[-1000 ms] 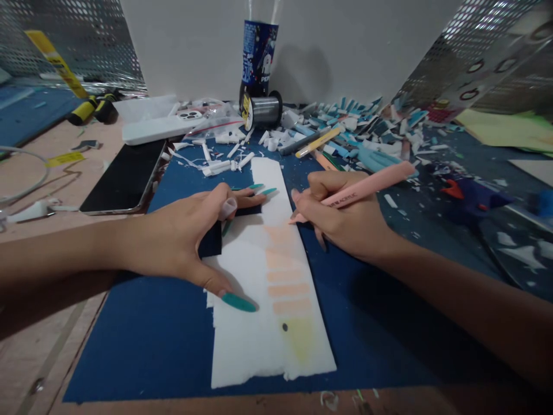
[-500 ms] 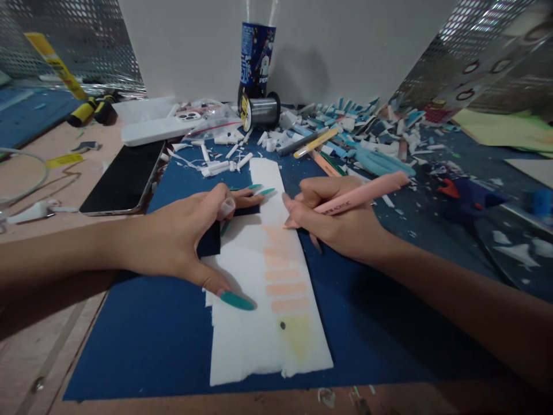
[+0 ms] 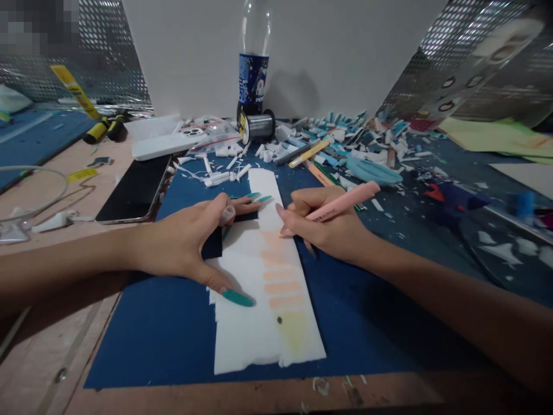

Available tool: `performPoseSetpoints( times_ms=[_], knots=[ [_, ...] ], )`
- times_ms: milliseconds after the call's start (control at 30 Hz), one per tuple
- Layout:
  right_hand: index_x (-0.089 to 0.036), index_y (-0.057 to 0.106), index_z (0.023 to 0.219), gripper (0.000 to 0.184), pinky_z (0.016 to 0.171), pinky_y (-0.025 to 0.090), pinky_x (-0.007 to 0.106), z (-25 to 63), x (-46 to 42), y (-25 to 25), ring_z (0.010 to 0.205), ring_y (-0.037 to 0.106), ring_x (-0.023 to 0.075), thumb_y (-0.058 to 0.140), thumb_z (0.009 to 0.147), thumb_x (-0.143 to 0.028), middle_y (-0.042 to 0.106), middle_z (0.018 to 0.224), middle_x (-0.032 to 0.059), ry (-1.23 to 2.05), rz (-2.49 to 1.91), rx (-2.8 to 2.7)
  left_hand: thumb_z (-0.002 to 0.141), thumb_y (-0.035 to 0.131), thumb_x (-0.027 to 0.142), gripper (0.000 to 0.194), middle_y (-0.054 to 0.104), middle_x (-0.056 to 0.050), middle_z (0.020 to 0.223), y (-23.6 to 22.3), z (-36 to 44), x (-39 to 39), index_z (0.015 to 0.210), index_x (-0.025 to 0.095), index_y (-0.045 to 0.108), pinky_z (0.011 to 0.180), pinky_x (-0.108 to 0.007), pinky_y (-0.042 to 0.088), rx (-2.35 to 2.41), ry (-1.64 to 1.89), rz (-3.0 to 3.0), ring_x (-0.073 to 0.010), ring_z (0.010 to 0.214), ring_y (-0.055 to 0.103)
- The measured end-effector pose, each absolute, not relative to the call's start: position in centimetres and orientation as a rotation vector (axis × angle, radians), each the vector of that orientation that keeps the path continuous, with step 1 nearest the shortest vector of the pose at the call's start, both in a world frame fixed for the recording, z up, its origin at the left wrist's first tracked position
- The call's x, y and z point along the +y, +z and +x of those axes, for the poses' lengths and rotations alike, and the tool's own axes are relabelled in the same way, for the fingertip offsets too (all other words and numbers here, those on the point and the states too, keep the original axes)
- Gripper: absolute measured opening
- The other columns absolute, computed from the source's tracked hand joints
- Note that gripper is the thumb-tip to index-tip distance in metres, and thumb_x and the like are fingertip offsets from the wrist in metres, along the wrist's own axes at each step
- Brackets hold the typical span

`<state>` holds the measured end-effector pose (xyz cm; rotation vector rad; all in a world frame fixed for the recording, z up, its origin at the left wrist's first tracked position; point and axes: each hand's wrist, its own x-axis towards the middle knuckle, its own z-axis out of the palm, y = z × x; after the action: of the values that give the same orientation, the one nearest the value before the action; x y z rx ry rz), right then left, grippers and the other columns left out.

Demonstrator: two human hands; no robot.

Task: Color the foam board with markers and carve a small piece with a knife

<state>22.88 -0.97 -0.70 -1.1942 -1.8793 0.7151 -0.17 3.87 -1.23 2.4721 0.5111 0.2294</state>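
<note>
On blue mat (image 3: 164,334): left hand (image 3: 181,245) flat, pinning white strip (image 3: 254,323); right hand (image 3: 328,227) gripping pink marker (image 3: 341,203); several peach bands drawn, upper strip bare

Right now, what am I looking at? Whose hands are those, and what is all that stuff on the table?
The camera sits on a person's head and looks down, so these are that person's own two hands. The right hand holds a pink marker, its tip on a white foam strip with peach stripes coloured on it. The left hand, with long teal nails, presses the strip flat on a blue mat. Behind lie many white and blue scraps, more pens, a spool of wire, a bottle and a dark phone.
</note>
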Motion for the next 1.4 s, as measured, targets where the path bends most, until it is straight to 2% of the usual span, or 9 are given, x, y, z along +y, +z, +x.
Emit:
performPoseSetpoints(
  times_ms=[100,300,533,700,900,1033,1167,1300,1400],
  knots=[
    [-0.021,0.022,0.050,0.044,0.045,0.036,0.022,22.85,-0.98,-0.68,0.040,0.039,0.0075,0.054,0.078,-0.014,0.025,0.043,-0.0077,0.691,-1.175,-1.832,0.060,0.075,0.054,0.064,0.030,-0.020,0.148,-0.94,-0.05,3.73,0.091,0.025,0.028,0.084,-0.049,0.050,0.528,0.212,2.473,-0.0404,0.135,0.029],
    [-0.020,0.020,0.051,0.044,0.043,0.024,0.024,22.71,-0.96,-0.45,0.043,0.024,0.0063,0.055,0.077,-0.010,0.023,0.048,-0.0071,0.644,-1.101,-2.016,0.060,0.074,0.056,0.067,0.027,-0.017,0.150,-0.89,0.01,3.77,0.098,0.026,0.029,0.089,-0.051,0.047,0.522,0.195,2.467,-0.0376,0.138,0.025],
    [-0.020,0.023,0.051,0.042,0.044,0.027,0.023,22.83,-1.20,-0.60,0.044,0.039,0.0074,0.053,0.080,-0.013,0.027,0.046,-0.0064,0.673,-1.197,-1.907,0.061,0.074,0.056,0.065,0.026,-0.016,0.151,-1.07,-0.12,3.84,0.098,0.026,0.030,0.088,-0.048,0.047,0.500,0.207,2.472,-0.0367,0.138,0.024],
    [-0.019,0.026,0.050,0.045,0.041,0.022,0.023,22.77,-0.86,-0.78,0.043,0.027,0.0049,0.060,0.079,-0.017,0.027,0.047,-0.0076,0.733,-1.015,-1.990,0.065,0.073,0.055,0.062,0.027,-0.019,0.149,-1.02,-0.23,3.69,0.097,0.023,0.030,0.089,-0.047,0.045,0.544,0.186,2.472,-0.0373,0.137,0.026],
    [-0.019,0.026,0.051,0.044,0.041,0.025,0.021,22.73,-0.79,-0.67,0.043,0.027,0.0047,0.060,0.079,-0.015,0.027,0.048,-0.0077,0.727,-1.027,-1.989,0.067,0.072,0.052,0.060,0.029,-0.019,0.148,-1.15,-0.27,3.70,0.098,0.023,0.030,0.088,-0.046,0.045,0.535,0.213,2.480,-0.0378,0.135,0.030],
    [-0.020,0.026,0.049,0.044,0.039,0.030,0.019,22.75,-0.84,-0.73,0.041,0.035,0.0051,0.056,0.079,-0.012,0.028,0.045,-0.0075,0.820,-1.092,-1.932,0.067,0.071,0.053,0.059,0.029,-0.020,0.148,-1.10,-0.18,3.66,0.098,0.023,0.030,0.087,-0.046,0.046,0.506,0.232,2.520,-0.0380,0.136,0.028],
    [-0.019,0.031,0.047,0.043,0.037,0.028,0.018,22.73,-0.76,-0.87,0.040,0.037,0.0043,0.061,0.078,-0.015,0.035,0.044,-0.0070,0.782,-1.078,-1.904,0.068,0.071,0.054,0.059,0.030,-0.020,0.148,-1.15,-0.26,3.58,0.097,0.022,0.030,0.084,-0.046,0.048,0.531,0.228,2.528,-0.0382,0.133,0.032],
    [-0.019,0.031,0.046,0.044,0.038,0.035,0.019,22.78,-0.64,-0.98,0.035,0.045,0.0055,0.060,0.078,-0.011,0.037,0.036,-0.0082,0.875,-1.090,-1.831,0.066,0.073,0.051,0.059,0.031,-0.020,0.147,-1.25,-0.30,3.68,0.094,0.022,0.029,0.083,-0.046,0.048,0.520,0.240,2.520,-0.0399,0.132,0.033],
    [-0.020,0.032,0.049,0.045,0.029,0.026,0.019,22.81,-0.31,-1.00,0.023,0.035,0.0037,0.066,0.078,-0.023,0.040,0.031,-0.0099,0.975,-1.040,-1.582,0.067,0.074,0.047,0.057,0.028,-0.020,0.148,-1.10,-0.23,3.77,0.092,0.023,0.029,0.087,-0.048,0.047,0.526,0.224,2.473,-0.0391,0.135,0.029]
  ],
)
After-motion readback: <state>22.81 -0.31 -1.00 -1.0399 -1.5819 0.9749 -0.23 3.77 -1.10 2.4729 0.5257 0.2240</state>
